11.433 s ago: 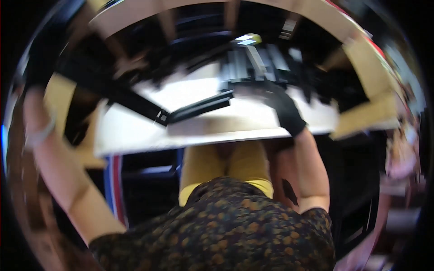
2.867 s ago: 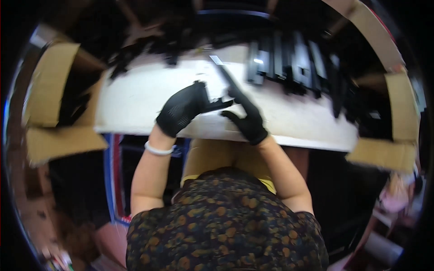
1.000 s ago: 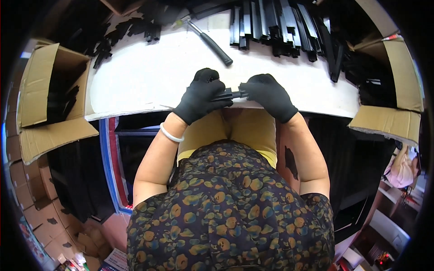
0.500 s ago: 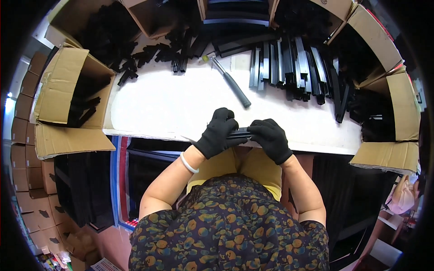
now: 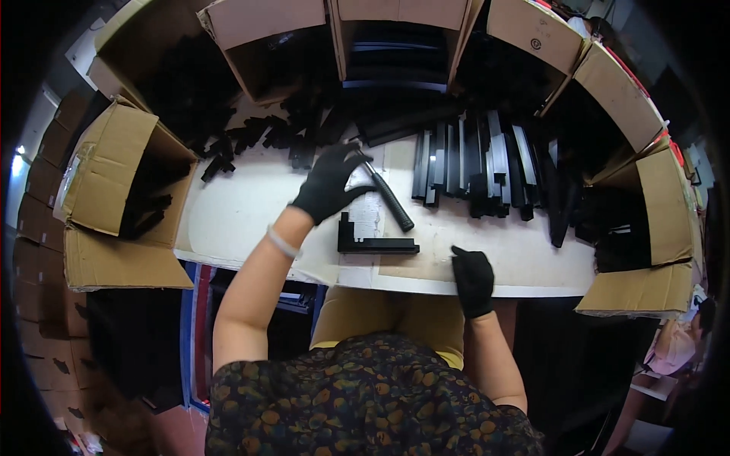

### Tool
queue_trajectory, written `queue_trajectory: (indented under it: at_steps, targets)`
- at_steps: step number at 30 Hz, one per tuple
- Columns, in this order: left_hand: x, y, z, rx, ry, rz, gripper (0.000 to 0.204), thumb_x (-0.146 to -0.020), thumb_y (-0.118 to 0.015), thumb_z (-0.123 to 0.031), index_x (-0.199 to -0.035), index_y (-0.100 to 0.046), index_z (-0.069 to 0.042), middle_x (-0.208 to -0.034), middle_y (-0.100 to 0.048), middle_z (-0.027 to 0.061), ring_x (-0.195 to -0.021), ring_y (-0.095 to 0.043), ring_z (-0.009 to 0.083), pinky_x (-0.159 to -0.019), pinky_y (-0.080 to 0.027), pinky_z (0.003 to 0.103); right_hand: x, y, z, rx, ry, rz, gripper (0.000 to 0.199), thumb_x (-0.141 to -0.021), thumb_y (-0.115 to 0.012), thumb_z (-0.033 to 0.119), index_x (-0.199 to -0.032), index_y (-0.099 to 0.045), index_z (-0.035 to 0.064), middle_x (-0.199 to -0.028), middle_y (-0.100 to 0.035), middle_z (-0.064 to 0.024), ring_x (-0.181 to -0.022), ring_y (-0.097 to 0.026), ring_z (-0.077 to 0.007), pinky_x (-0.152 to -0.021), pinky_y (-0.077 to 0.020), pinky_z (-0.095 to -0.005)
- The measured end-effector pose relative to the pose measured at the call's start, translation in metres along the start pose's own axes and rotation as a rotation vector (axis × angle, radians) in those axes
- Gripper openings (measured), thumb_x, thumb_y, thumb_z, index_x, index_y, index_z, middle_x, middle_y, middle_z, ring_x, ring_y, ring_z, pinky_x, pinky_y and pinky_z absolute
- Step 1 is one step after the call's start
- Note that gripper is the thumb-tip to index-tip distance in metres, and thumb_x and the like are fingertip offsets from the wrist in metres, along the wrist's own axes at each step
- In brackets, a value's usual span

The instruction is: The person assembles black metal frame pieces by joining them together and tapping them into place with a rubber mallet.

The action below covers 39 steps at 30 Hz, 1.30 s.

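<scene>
Far to the left of the left hand, an open cardboard box (image 5: 114, 163) is seen with dark parts inside that cannot be made out in shadow. Small black pieces (image 5: 251, 140) are scattered just left of and beyond that hand. The left hand (image 5: 328, 181), gloved in black, is stretched forward over the white surface (image 5: 236, 216) with fingers spread and open; its fingertips are laid at the head end of a hammer (image 5: 388, 199), though whether the head is grasped is hidden by the glove. Just nearer than this hand, between both hands, a black L-shaped bracket (image 5: 374, 242) lies flat. The right hand (image 5: 473, 280), also gloved, is rested on the near edge of the surface, fingers loosely curled and holding nothing. Beyond the right hand, long black strips (image 5: 487, 163) are laid side by side; their far ends are lost in darkness.
</scene>
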State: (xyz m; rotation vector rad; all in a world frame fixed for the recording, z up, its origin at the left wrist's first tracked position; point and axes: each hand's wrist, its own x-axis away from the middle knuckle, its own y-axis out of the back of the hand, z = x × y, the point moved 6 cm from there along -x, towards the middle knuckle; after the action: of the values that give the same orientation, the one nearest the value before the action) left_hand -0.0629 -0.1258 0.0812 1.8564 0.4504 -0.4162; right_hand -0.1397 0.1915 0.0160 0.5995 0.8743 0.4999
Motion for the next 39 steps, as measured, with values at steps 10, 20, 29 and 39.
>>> queue_trajectory:
  at_steps: [10, 20, 29, 39]
  targets:
    - [-0.110, -0.068, 0.071, -0.308, 0.371, 0.227, 0.050, -0.087, -0.065, -0.025, -0.135, -0.057, -0.016, -0.138, -0.054, 0.0209, -0.123, -0.054, 0.0388, -0.102, -0.046, 0.043, -0.004, -0.001, 0.020, 0.080, 0.008, -0.052, 0.021, -0.082, -0.071, 0.007, -0.102, -0.069, 0.0081, -0.078, -0.061, -0.0094, -0.074, -0.058, -0.0285, -0.068, -0.0484, -0.0400]
    - [-0.077, -0.037, 0.073, 0.058, 0.450, -0.043, 0.036, -0.093, -0.060, -0.035, -0.115, -0.069, -0.008, -0.105, -0.072, 0.0149, -0.092, -0.069, 0.0293, -0.082, -0.054, 0.039, -0.007, -0.001, 0.020, 0.101, 0.035, -0.076, 0.015, -0.083, -0.070, 0.008, -0.098, -0.068, 0.0070, -0.078, -0.061, -0.0104, -0.075, -0.058, -0.0292, -0.068, -0.0485, -0.0402]
    - [0.037, 0.002, -0.008, 1.138, 0.899, 0.128, 0.035, -0.101, -0.052, -0.037, -0.104, -0.066, -0.005, -0.080, -0.065, 0.0030, -0.052, -0.047, 0.0030, -0.048, -0.037, 0.015, -0.003, 0.008, 0.013, 0.017, -0.024, -0.160, 0.027, -0.083, -0.072, 0.008, -0.110, -0.069, 0.0076, -0.094, -0.066, -0.0124, -0.090, -0.062, -0.0297, -0.078, -0.0496, -0.0389]
    - [0.077, -0.048, -0.133, 1.173, 0.671, 0.587, 0.029, -0.096, -0.062, -0.030, -0.101, -0.070, -0.003, -0.078, -0.069, 0.0064, -0.059, -0.062, 0.0138, -0.057, -0.050, 0.026, -0.022, 0.031, 0.038, 0.180, 0.393, 0.255, 0.047, -0.078, -0.069, 0.009, -0.124, -0.064, 0.0110, -0.107, -0.066, -0.0073, -0.098, -0.062, -0.0263, -0.090, -0.0484, -0.0417]
